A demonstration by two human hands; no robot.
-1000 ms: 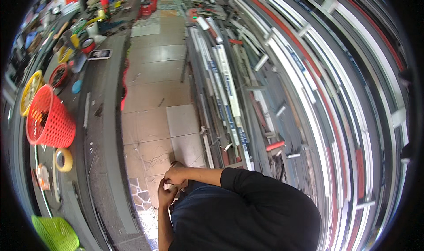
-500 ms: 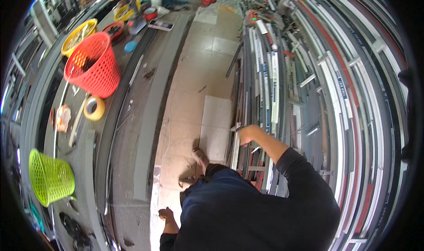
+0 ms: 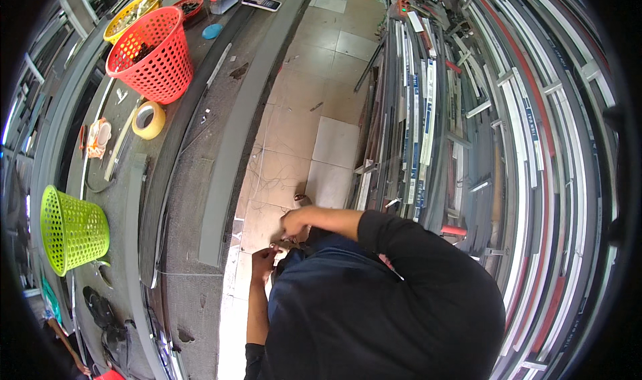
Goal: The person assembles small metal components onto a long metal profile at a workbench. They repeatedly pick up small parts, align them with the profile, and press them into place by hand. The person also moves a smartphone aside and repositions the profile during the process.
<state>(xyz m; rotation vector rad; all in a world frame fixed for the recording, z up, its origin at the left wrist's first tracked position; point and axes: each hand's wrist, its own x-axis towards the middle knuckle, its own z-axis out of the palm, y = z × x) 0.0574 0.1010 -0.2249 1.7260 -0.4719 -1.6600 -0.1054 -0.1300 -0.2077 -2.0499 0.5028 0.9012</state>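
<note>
With left hand (image 3: 263,263) and blurred right hand (image 3: 292,223) close together, cannot tell either's grip; near thin strands (image 3: 269,179) on tiled floor (image 3: 304,85), probably light and limp, best pinched mid-length

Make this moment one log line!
left hand: grip unclear | right hand: nearby, grip unclear | workbench: red basket, green basket, tape roll

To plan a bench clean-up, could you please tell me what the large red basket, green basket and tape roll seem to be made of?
The large red basket and green basket look like slightly glossy moulded plastic: even colour, regular perforations. The tape roll seems smooth plastic film, judging by its yellowish sheen.
</note>
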